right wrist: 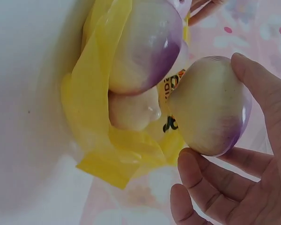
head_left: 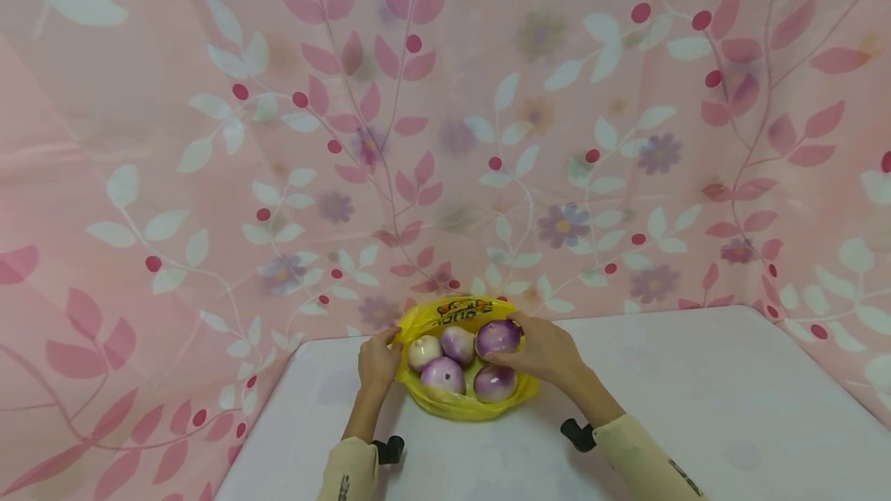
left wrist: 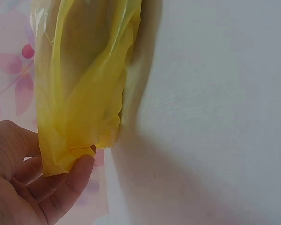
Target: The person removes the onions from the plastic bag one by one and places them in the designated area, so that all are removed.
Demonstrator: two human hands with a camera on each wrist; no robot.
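Observation:
A yellow plastic bag (head_left: 462, 408) with dark print lies with its mouth spread wide, several glossy purple-and-white turnips (head_left: 443, 374) inside. My left hand (head_left: 379, 362) pinches the bag's left edge; in the left wrist view, thumb and fingers (left wrist: 79, 173) hold a fold of the yellow film. On the other side, my right hand (head_left: 539, 346) grips one turnip (right wrist: 210, 108) between thumb and fingertips, at the bag's right rim. In the right wrist view its pale pointed end faces the bag, and another turnip (right wrist: 143, 47) sits in the opening.
The bag rests on a white-covered table (head_left: 696, 393), near its far edge. Behind hangs a pink curtain (head_left: 445, 176) printed with leaves and flowers. Black wrist mounts (head_left: 390, 450) sit at both of my sleeve cuffs.

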